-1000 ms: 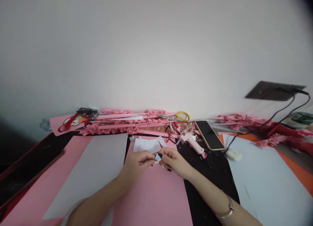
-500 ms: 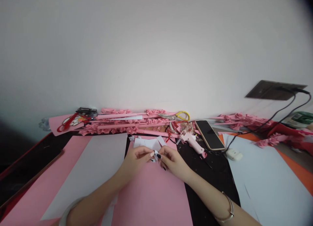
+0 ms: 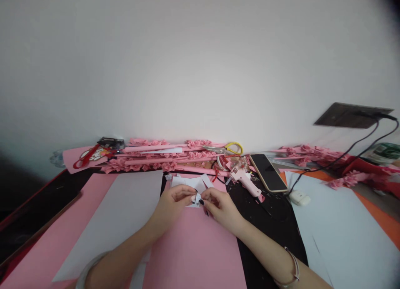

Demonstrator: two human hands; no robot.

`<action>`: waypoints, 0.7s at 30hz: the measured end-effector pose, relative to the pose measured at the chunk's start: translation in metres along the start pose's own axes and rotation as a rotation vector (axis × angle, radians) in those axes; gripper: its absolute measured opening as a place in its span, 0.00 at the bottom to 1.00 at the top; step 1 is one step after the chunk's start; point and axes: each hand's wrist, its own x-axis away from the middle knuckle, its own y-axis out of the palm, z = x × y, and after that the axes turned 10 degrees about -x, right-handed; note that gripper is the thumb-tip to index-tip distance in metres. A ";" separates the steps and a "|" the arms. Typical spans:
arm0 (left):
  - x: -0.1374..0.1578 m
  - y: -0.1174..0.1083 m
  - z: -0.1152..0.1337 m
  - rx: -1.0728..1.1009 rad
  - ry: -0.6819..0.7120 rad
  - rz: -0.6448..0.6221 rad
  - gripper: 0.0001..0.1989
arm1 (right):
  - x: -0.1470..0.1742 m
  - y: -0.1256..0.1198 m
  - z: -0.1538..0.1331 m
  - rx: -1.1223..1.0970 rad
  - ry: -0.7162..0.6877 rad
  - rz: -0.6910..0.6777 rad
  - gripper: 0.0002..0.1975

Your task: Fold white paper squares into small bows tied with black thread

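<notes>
Between my two hands is a small folded piece of white paper, shaped like a little flower. My left hand pinches its left side between thumb and fingertips. From the right, my right hand grips it with thumb and index finger, the other fingers curled beneath. The fingertips cover part of the paper. Just behind my hands lie white paper pieces, and under them all is a pink sheet.
A pink glue gun, a phone and yellow-handled scissors lie behind on the right. Pink paper flower stems line the wall. White sheets lie left; a white earbud case sits right, near black cables.
The white paper piece has turned slightly between my fingertips, and more of its folded top shows. My fingers have shifted a little; the other things stay where they were.
</notes>
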 end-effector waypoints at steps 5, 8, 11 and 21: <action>0.001 -0.001 0.003 -0.029 0.000 0.007 0.07 | 0.000 -0.002 -0.002 -0.046 0.008 -0.056 0.06; 0.002 0.000 0.004 -0.044 0.004 -0.006 0.06 | 0.000 -0.002 0.000 -0.045 0.014 -0.056 0.06; 0.003 0.001 0.005 -0.066 -0.007 -0.015 0.06 | -0.001 -0.002 0.002 -0.036 -0.005 -0.055 0.06; -0.001 -0.001 0.007 -0.008 -0.080 -0.019 0.07 | 0.001 -0.003 -0.002 0.031 -0.028 -0.090 0.04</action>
